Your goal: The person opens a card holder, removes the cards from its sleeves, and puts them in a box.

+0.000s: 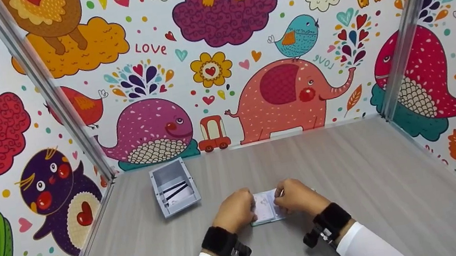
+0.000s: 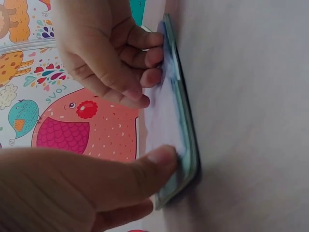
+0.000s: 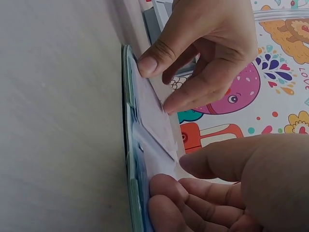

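Note:
A small booklet with clear sleeves (image 1: 264,214), like a card album, lies spread on the table with a pale, printed card or page on its left side. My left hand (image 1: 236,210) holds that left side. Its thumb (image 2: 163,157) presses on the page near the edge, and its forefinger touches the far edge in the right wrist view. Over the right side is my right hand (image 1: 297,196), fingers loosely bent. Two of its fingertips (image 3: 164,188) rest on the sleeve, the thumb stands a little apart, and I see nothing held between them.
A grey open-topped box (image 1: 173,186) stands at the back left of the table (image 1: 342,165); white pieces with black stripes lie inside. Walls with cartoon animals (image 1: 287,101) enclose the back and both sides, with metal posts (image 1: 407,24) at the corners.

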Tool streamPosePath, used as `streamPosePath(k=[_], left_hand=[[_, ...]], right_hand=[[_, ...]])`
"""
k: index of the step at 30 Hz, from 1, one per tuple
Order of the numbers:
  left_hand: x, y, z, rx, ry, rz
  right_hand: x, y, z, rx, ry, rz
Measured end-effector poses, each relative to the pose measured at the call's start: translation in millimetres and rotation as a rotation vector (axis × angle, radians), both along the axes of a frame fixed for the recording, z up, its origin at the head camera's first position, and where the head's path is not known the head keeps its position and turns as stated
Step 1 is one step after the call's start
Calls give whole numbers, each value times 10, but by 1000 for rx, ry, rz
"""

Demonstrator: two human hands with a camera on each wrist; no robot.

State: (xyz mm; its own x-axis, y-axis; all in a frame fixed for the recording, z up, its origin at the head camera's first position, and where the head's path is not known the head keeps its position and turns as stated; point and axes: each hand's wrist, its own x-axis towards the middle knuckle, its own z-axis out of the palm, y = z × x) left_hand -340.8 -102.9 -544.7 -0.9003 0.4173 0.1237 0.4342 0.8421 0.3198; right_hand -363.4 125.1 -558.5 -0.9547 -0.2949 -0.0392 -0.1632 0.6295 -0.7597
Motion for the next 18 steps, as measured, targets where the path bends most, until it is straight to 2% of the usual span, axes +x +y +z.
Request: streamPosePath(k=[7,14,18], left_hand=[[-1,-3,4,4,-49,5],[0,32,-31,28,4,-29],[-1,62,-46,11,34,-55]], right_hand=[[-16,6,-9,-14,-15,-13],[-24,14,-11,-47,-21,-7],[-19,19,-2,-49,-16,1]])
